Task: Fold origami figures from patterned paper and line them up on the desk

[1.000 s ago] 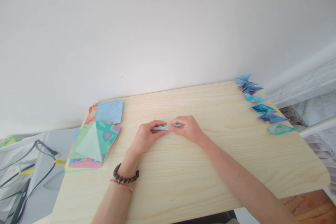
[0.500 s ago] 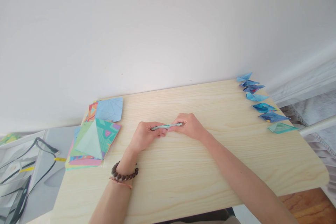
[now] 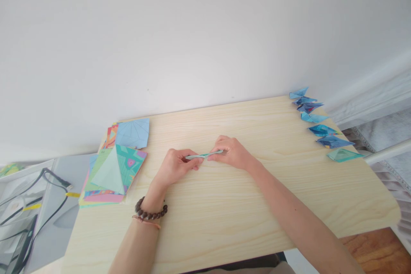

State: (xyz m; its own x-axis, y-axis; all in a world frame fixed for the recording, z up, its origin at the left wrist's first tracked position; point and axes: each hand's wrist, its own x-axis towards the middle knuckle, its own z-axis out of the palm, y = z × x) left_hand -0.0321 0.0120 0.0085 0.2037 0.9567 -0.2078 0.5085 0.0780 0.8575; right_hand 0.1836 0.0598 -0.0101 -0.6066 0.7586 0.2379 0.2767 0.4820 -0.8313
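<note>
Folded lt-green paper (image 3: 206, 155) is btwn both hands (image 3: 234, 153), pinched L & R.

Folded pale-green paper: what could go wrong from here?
1. The folded pale-green paper is pinched from both sides by the left hand and right hand; an uneven pull could tear it or leave a stray crease.
2. The green folded paper figure lies at the right edge of the table; a bump might knock it off.
3. The paper stack is unevenly piled by the left edge, so sheets might slide.
</note>
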